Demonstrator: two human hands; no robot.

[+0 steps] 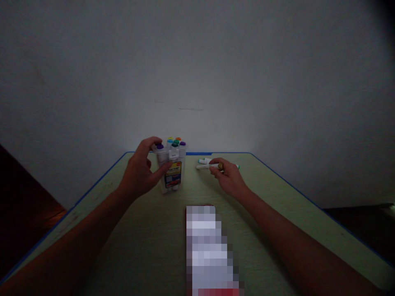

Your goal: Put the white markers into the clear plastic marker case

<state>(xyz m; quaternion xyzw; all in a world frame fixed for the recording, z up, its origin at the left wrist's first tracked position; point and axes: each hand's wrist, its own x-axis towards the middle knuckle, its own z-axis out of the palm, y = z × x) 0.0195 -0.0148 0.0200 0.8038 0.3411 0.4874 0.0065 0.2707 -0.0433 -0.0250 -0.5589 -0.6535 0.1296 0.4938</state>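
Observation:
My left hand [143,166] grips a clear plastic marker case [182,166] by its left side, the thumb across the front near the printed label [173,174]. Several markers stand in the case, with purple, blue, yellow, orange and green caps [175,142] showing at the top. To the right, my right hand [227,174] pinches a white marker [203,167] with a brownish-gold end, held roughly level above the table. Behind it lie white markers [205,160] with teal and green ends, partly hidden by the fingers.
The pale green table [148,238] has a blue edge [199,153] and meets a grey wall [197,82] at the back. A pixelated, blurred-out object [210,250] lies at the front middle, between my forearms; its kind cannot be made out.

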